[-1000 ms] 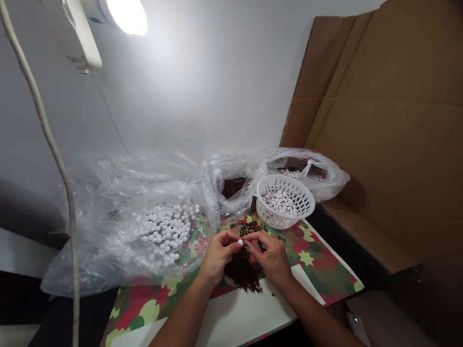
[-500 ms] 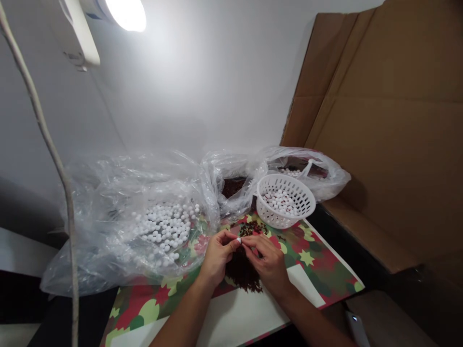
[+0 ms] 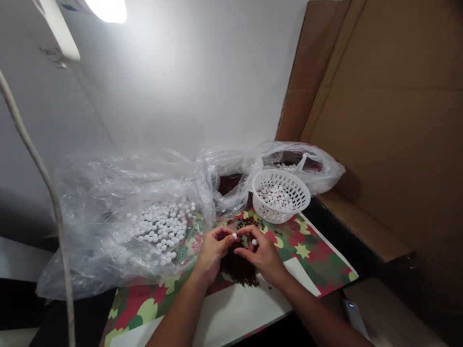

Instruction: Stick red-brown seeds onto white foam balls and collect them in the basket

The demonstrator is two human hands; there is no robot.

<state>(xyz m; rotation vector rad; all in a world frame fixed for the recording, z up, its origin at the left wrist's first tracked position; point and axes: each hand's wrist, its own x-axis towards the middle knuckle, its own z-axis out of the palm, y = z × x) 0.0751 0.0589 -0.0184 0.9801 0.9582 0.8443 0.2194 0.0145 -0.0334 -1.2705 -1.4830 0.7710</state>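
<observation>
Thumb and forefinger of the right hand (image 3: 262, 253) have parted, its curled fingers holding a second ball (image 3: 254, 242), while the left hand (image 3: 213, 249) pinches a white ball (image 3: 234, 236), apparently to steady it.

Both the left hand (image 3: 212, 251) and the right hand (image 3: 265, 255) are bare, with slim fingers (image 3: 219, 232) and slim thumbs (image 3: 243, 252); from here the nails are too small for me to make out. Bare wrists (image 3: 203, 279), narrow and plain, lead into an equally bare left forearm (image 3: 177, 312) and right forearm (image 3: 314, 311), both smooth in outline and gradually thickening away from the hand.
</observation>
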